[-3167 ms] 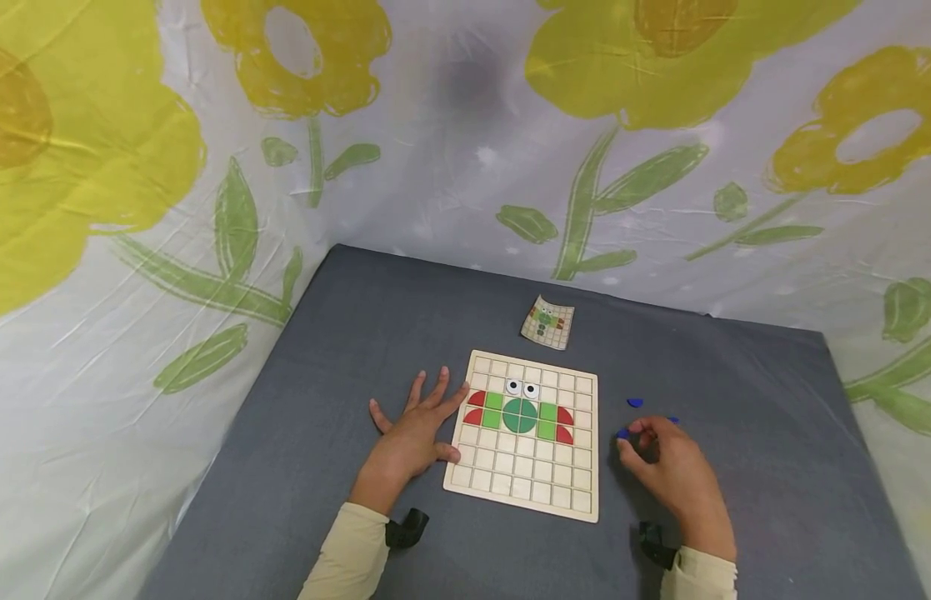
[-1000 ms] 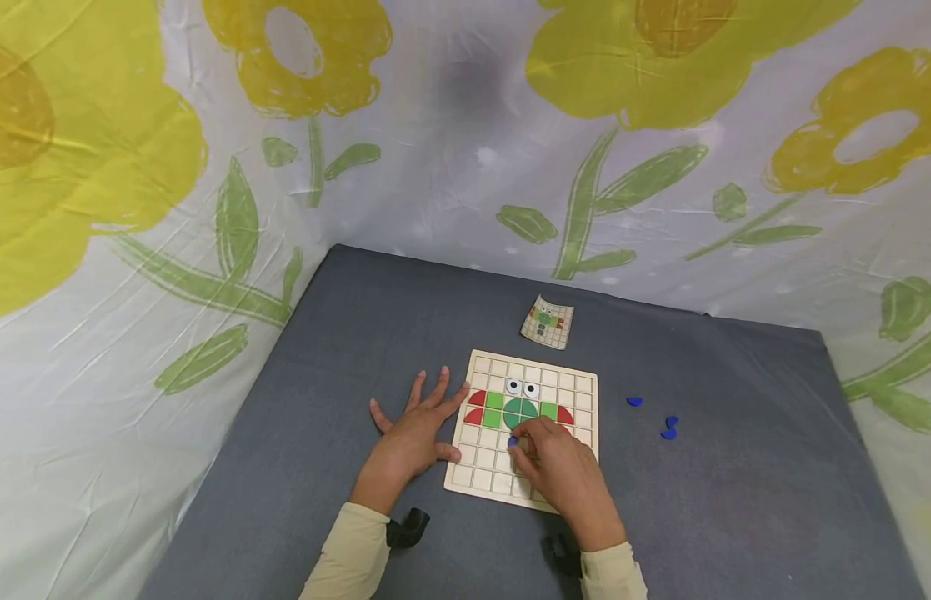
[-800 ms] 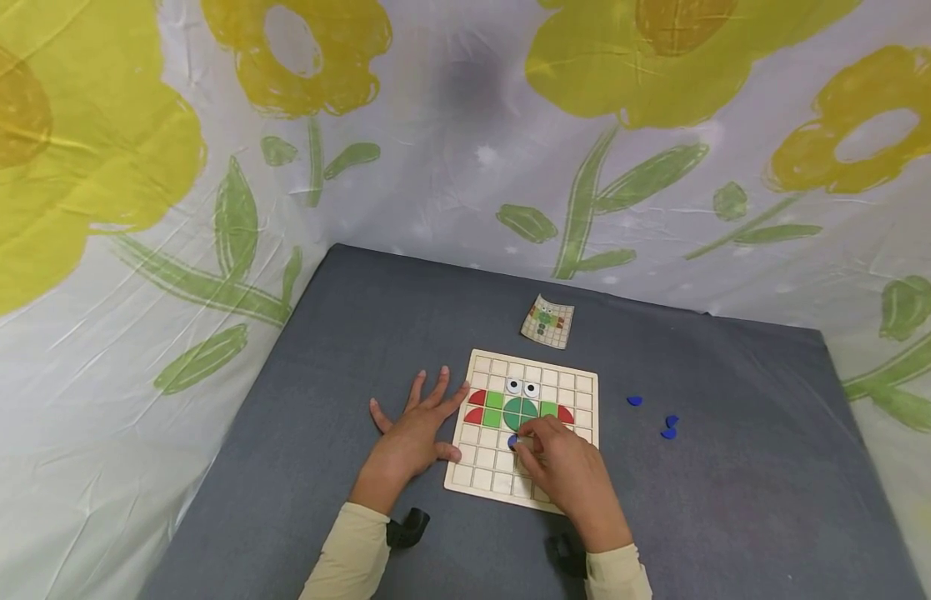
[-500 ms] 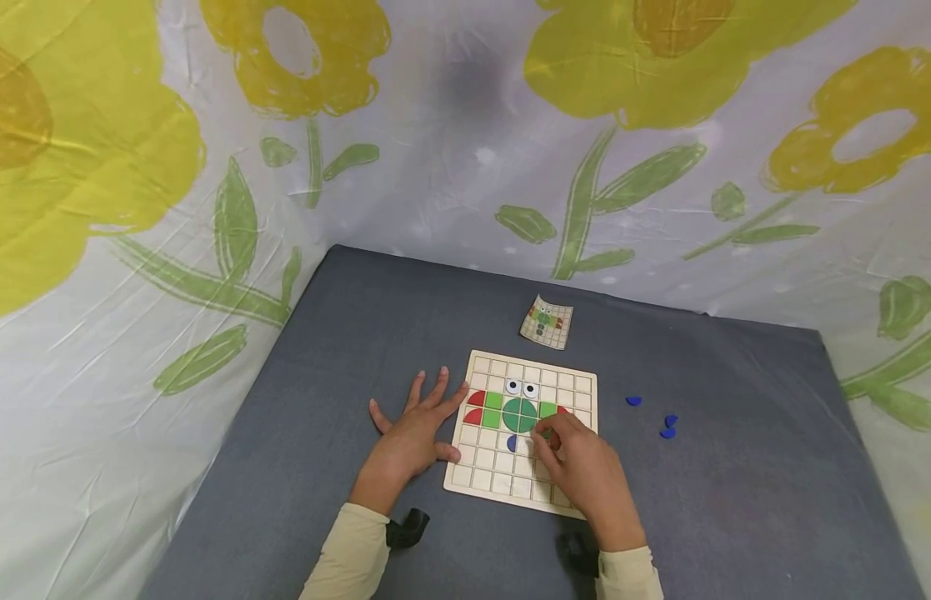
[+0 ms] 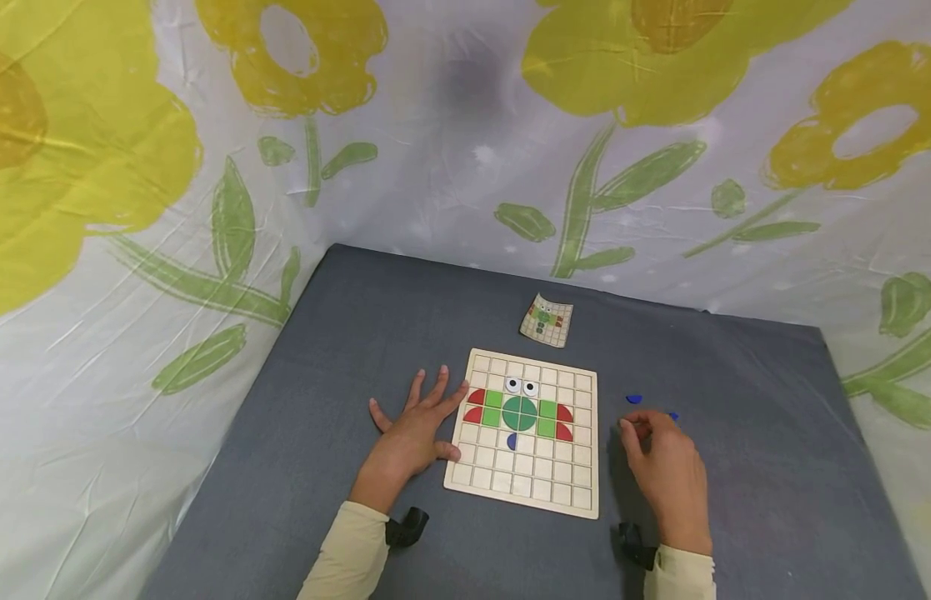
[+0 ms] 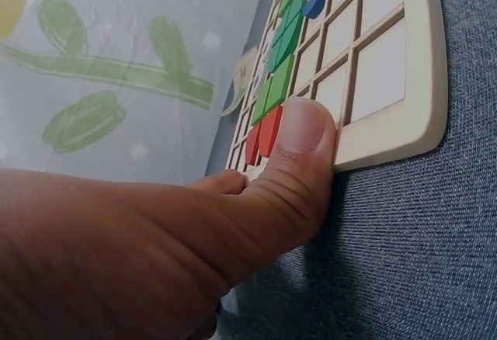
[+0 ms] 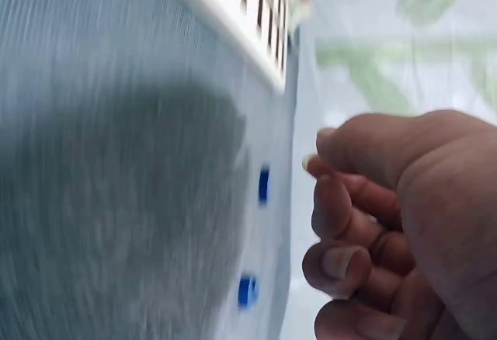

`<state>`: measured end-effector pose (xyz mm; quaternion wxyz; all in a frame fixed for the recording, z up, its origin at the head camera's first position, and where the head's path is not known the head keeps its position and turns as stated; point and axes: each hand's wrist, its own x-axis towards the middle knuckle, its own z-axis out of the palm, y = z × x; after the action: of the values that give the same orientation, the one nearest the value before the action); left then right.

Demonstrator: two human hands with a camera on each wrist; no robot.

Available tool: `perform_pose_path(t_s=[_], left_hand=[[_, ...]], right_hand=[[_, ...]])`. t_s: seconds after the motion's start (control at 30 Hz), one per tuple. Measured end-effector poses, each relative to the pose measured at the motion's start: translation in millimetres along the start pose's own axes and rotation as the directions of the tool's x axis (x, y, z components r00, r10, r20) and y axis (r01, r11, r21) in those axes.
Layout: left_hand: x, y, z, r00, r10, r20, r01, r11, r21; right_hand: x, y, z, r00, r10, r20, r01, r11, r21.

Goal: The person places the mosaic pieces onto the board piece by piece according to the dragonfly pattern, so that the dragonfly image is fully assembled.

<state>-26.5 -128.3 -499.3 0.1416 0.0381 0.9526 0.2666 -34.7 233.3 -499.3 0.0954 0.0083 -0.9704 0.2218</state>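
My left hand (image 5: 416, 442) lies spread at the left side of a wooden grid board (image 5: 521, 487). Its thumb presses on the board's rim in the left wrist view. Eye tiles, green squares, a dark green circle and red quarter-round tiles sit in the grid. Below the circle lies one blue piece (image 5: 512, 442) with a curved left side. My right hand (image 5: 663, 462) hovers right of the board, fingers loosely bent, nothing between thumb and forefinger. Loose blue half-round pieces (image 5: 633, 399) lie just beyond it; the hand partly hides them. The right wrist view shows two blue pieces (image 7: 264, 185).
A small pattern card (image 5: 547, 321) with a printed grid figure lies behind the board. Dark grey cloth (image 5: 405, 308) covers the table. Hanging fabric (image 5: 450, 167) with yellow flowers stands along the back and both sides. Black wrist mounts (image 5: 408, 527) are on both wrists.
My right hand took a blue piece from the right, set it on the board below the green circle, let go, and moved back right to the loose pieces. My left hand stayed put.
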Motion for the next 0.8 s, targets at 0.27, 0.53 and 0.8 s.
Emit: perform_pose_path(t_s=[0.27, 0.53, 0.8], left_hand=[[0.2, 1.4, -1.2, 1.000, -0.009, 0.006, 0.009, 1.000, 0.006], [-0.5, 0.9, -0.7, 1.000, -0.021, 0.009, 0.021, 1.000, 0.004], [-0.4, 0.8, 0.3, 1.000, -0.021, 0.006, 0.021, 1.000, 0.013]], right_hand=[[-3.0, 35.0, -14.6, 0.982, 0.184, -0.047, -0.186, 0.982, -0.042], [-1.0, 46.0, -16.1, 0.966, 0.260, -0.011, -0.260, 0.963, -0.067], [2.6, 49.9, -12.9, 0.966, 0.260, -0.003, -0.259, 0.964, -0.059]])
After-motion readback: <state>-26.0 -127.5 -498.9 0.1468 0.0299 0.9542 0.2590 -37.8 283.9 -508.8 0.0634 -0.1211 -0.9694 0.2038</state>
